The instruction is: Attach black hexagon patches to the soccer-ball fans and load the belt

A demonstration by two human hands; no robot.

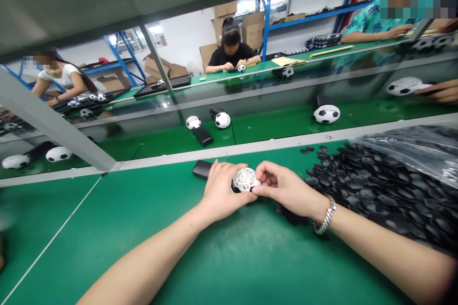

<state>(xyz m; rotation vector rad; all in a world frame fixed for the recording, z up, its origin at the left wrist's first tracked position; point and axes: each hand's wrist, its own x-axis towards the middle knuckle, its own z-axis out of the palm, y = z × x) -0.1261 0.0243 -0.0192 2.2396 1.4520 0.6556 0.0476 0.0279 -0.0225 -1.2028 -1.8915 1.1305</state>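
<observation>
A white soccer-ball-shaped piece point(246, 179) with an open lattice face and a black handle point(201, 169) lies low over the green table. My left hand point(223, 188) is wrapped round it, fingers over the handle side and thumb along the lower edge. At the ball's right edge, my right hand point(282, 186) has its thumb and fingertips pinched together; anything between them is too small or hidden to make out. A bracelet circles my right wrist. Right of that hand lies a large heap of small black pieces point(372, 190).
Beyond a metal rail point(279, 143), a green conveyor point(257, 128) carries several ball-headed items. A clear plastic bag point(411, 152) lies on the black heap. Across the belt, a person in black point(232, 52) and other people work. At the right edge, another person's hand point(443, 91) reaches a ball item.
</observation>
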